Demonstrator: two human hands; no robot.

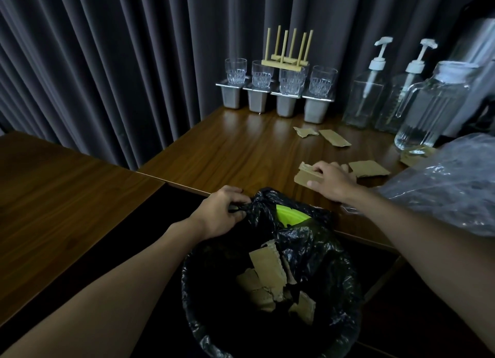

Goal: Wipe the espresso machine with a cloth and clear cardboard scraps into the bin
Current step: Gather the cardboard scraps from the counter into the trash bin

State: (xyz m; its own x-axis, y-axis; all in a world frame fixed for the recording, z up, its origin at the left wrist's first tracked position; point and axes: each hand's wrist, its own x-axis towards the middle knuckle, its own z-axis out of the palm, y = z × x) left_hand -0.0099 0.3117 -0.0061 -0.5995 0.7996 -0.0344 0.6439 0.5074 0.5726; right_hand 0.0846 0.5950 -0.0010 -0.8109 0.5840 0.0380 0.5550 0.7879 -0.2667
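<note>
View from head height, looking down over two bare forearms that reach in from the bottom of the frame.

At centre, the left hand (225, 210) has its fingers curled tight round a bunched edge of the black bin liner (321, 250), gripping it at the near edge of a dark wooden table (227, 148). The liner sits in a round bin (187, 290) that fills the lower centre, below the table edge. Several cardboard pieces in the bin (267, 269) lie tilted against one another on the liner, and a bright green shape (290, 214) shows at the liner's far side (what it is cannot be told).

Just right of centre, the right hand (332, 181) rests on the tabletop with fingers over the top and thumb at the near edge of a cardboard scrap (304, 177), clamped on it. Another flat scrap (369, 168) lies just beside that hand to the right, and two smaller scraps (334, 137) lie farther back.

In the upper centre, four clear glasses (235, 71) stand on a row of steel containers (257, 100), with a pale wooden rack (288, 60) lying legs-up on the glasses. To the upper right stand two clear pump bottles (367, 98) and a ribbed glass jug (434, 106). A crumpled clear plastic bag (450, 186) fills the right edge. Dark pleated curtains (107, 63) hang behind, and a second wooden table (53, 183) sits at the left.
</note>
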